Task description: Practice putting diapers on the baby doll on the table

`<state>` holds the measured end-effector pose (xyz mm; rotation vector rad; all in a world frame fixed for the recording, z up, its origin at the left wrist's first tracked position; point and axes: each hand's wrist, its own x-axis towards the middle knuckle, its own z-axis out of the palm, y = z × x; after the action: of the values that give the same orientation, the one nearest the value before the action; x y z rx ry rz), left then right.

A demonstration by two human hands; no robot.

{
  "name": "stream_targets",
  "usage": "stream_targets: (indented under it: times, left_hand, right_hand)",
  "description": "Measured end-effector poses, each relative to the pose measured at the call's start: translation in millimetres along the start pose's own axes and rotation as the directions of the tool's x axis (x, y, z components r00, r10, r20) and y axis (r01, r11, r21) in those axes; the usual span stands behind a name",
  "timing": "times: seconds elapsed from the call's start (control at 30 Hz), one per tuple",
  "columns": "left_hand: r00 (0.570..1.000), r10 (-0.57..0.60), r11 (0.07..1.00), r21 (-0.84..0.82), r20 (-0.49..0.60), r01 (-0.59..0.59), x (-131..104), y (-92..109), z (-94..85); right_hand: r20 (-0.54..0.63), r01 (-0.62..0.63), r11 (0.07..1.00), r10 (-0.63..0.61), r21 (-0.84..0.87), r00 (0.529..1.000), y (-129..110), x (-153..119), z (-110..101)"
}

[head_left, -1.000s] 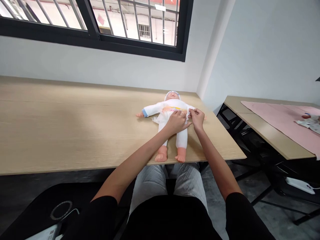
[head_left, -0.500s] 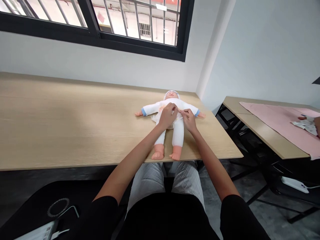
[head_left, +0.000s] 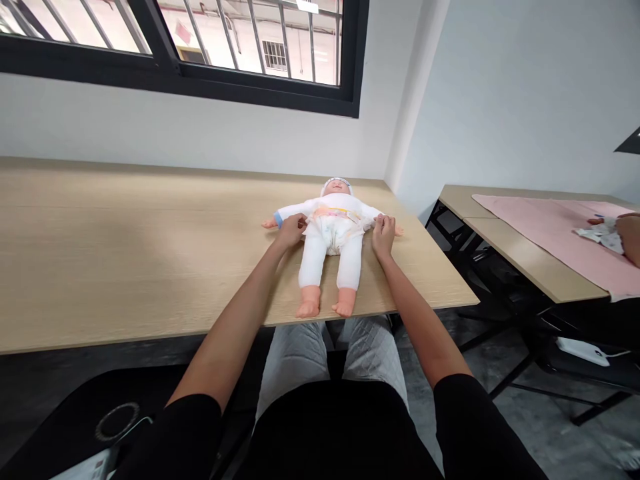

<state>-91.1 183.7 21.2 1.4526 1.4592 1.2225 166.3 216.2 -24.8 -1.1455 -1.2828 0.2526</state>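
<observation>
A baby doll [head_left: 311, 261] in a white suit with blue cuffs lies on its back on the wooden table [head_left: 150, 247], feet toward me. Around its hips is a white diaper [head_left: 334, 230] with a coloured band at the waist. My left hand [head_left: 291, 232] is closed at the diaper's left side edge, fingertips pinched on it. On the other side, my right hand [head_left: 383, 236] pinches the diaper's right edge, close to the doll's hand.
A barred window [head_left: 260, 40] is in the wall behind the table. To the right stands another table with a pink cloth [head_left: 540, 227], where a person's hand [head_left: 629, 237] touches a patterned white item. A black chair [head_left: 75, 413] is at lower left.
My hands have moved apart from the middle of the doll's waist out to the diaper's two sides. The diaper's front and waistband now show. The view has shifted slightly.
</observation>
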Motion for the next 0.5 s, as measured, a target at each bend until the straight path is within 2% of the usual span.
stream_targets:
  times: [0.27,0.5]
  left_hand:
    - [0.993,-0.034,0.996,0.088,0.114,0.024,5,-2,-17.0]
    - [0.993,-0.053,0.995,0.093,0.104,0.043,9,-4,-30.4]
  right_hand:
    - [-0.09,-0.171,0.985,0.169,-0.017,0.981,15,9,-3]
    - [-0.08,-0.226,0.972,0.231,0.057,0.97,24,12,-2]
